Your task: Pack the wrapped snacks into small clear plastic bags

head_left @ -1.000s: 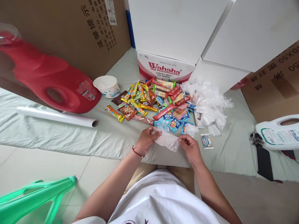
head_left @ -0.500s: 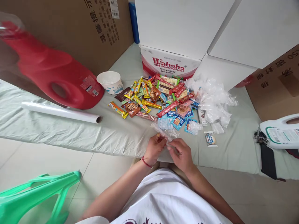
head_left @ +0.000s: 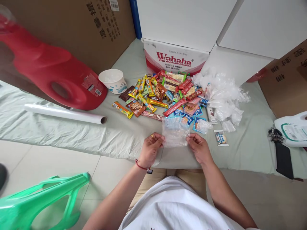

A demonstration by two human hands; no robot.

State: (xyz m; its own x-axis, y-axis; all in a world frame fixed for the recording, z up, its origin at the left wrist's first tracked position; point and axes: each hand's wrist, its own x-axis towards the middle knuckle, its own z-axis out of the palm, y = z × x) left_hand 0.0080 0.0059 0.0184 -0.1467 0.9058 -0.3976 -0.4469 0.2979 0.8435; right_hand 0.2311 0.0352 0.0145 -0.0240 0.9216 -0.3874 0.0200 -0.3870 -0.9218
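Observation:
A clear plastic bag [head_left: 176, 134] is stretched flat between my two hands, low over the table's front edge. My left hand [head_left: 151, 147] pinches its left side, and my right hand [head_left: 199, 147] pinches its right side. Just beyond the bag lie blue snack packets [head_left: 186, 120] and a heap of wrapped snack bars [head_left: 157, 92] in yellow, red and brown. To the right of the heap is a pile of crumpled clear plastic bags [head_left: 223, 95]. A small wrapped biscuit [head_left: 221, 137] lies alone, right of my right hand.
Left stand a big red jug [head_left: 59, 70], a white paper tub [head_left: 113, 81] and a plastic film roll [head_left: 64, 114]. A Wahaba-style printed carton [head_left: 176, 59] is behind the heap. Keys [head_left: 275, 135] and a white bottle [head_left: 294, 129] lie right. A green stool [head_left: 45, 201] is on the floor.
My hands have moved apart, and the plastic bag that was bunched between them is now spread out flat. The view has shifted slightly.

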